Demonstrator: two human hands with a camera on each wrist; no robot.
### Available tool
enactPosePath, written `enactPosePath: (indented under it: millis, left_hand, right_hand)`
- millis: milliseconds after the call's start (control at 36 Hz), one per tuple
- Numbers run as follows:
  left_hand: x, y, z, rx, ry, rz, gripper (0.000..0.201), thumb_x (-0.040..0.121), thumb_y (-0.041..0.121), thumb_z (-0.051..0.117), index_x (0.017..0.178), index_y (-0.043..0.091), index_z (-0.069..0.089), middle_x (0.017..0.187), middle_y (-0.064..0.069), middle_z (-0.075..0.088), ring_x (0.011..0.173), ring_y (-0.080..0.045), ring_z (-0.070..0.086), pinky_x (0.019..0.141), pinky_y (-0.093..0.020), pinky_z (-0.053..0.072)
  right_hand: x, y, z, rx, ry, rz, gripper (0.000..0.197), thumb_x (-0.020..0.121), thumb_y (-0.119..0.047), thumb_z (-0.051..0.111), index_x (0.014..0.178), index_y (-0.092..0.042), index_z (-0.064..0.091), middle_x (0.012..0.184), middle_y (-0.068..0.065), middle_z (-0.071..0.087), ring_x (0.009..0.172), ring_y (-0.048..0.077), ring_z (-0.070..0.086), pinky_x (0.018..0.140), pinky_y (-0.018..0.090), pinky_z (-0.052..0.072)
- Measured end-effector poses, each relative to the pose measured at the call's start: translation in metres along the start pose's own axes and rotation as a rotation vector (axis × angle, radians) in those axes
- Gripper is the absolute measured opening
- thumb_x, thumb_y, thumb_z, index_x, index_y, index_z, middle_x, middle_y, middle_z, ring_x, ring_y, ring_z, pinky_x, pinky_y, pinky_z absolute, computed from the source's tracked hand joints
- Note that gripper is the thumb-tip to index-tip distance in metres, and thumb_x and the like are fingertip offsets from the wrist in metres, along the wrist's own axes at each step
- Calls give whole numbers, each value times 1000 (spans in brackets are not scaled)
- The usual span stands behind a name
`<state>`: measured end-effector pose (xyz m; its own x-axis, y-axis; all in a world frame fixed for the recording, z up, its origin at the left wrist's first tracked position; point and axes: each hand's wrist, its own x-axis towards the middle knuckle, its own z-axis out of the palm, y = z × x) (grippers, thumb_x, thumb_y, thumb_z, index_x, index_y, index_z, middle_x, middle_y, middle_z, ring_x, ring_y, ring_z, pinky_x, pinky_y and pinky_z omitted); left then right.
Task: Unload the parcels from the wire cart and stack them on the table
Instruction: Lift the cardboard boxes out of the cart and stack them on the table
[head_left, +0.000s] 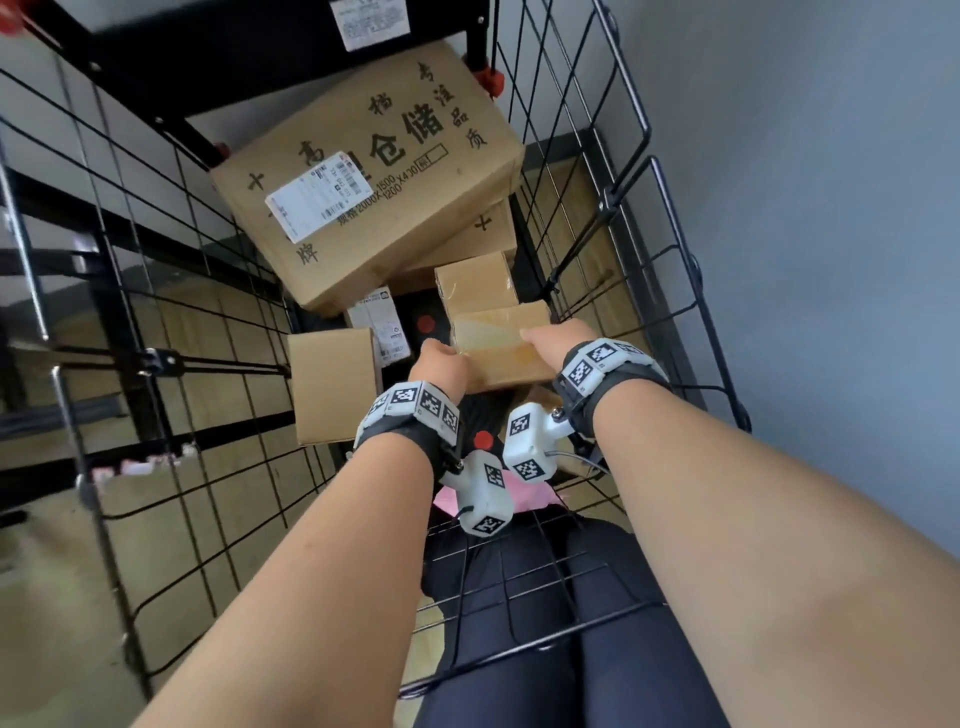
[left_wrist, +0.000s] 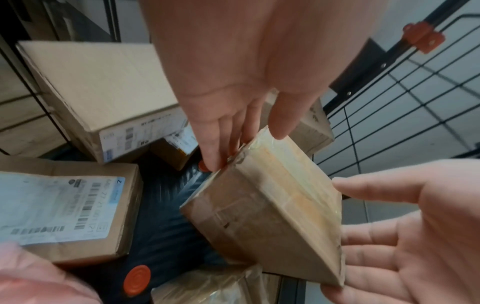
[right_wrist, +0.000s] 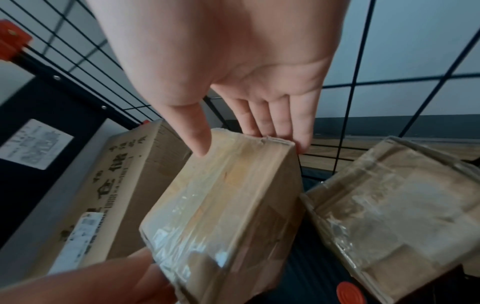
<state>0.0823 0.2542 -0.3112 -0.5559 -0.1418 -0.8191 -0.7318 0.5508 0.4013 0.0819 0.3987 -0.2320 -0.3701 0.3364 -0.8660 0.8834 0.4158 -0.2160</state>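
Note:
Both my hands reach down into the black wire cart (head_left: 597, 208) and hold one small taped cardboard parcel (head_left: 498, 348) between them, tilted and off the cart floor. My left hand (head_left: 439, 364) grips its left end, thumb on the top face and fingers (left_wrist: 215, 160) down the end. My right hand (head_left: 553, 338) grips the right end the same way, thumb (right_wrist: 200, 144) on top and the other fingers behind the far edge. The same parcel (left_wrist: 265, 205) fills the middle of the wrist views (right_wrist: 221, 216). No table is in view.
A large printed carton (head_left: 374, 182) leans across the far end of the cart. A plain box (head_left: 332, 384) lies at the left, a labelled box (left_wrist: 64, 205) near it, and another taped parcel (head_left: 475, 283) just beyond my hands. Wire walls close both sides; a grey wall (head_left: 831, 208) stands at the right.

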Motion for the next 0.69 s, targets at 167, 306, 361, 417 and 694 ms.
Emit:
enactPosePath:
  millis: [167,306,361,417,694]
  left_hand:
    - [-34,-1,-34,-166,11,-20,20,72,28,53,86,14,55,92,-12,65,95,-36,65,87,-49,53]
    - [-99,6,-67,-195,90,19,45,69,50,48,102,21,58,94,-5,68,88,-27,67,87,-45,54]
    - [-122,8,-75,-173,107,43,42,74,56,45,94,22,60,91,-6,68,88,-29,66,87,-45,53]
    - [-142,9,-84,-180,115,55,41,78,58,43,84,23,61,88,-8,67,86,-30,66,88,-45,53]
    - [-204,-9,-120,-261,186,141,47,77,64,41,96,25,60,95,-2,66,89,-26,65,87,-45,53]
  right_hand:
    - [-45,-7,-13,18,4,-20,52,92,-47,51,130,-11,49,115,9,56,87,26,49,81,34,40]
    - [-88,-11,-17,-70,-38,-53,73,89,-63,44,140,-12,43,133,11,53,113,30,54,84,34,38]
    - [-106,-12,-16,-72,-44,-67,76,86,-66,45,141,-14,42,136,11,52,116,31,54,91,36,41]
    - [-121,-12,-16,-61,-32,-92,78,85,-67,46,142,-14,41,137,11,51,118,31,53,93,37,39]
    - [-186,-16,-3,-28,21,-178,91,84,-79,32,143,-9,40,137,12,50,119,32,52,96,38,37]
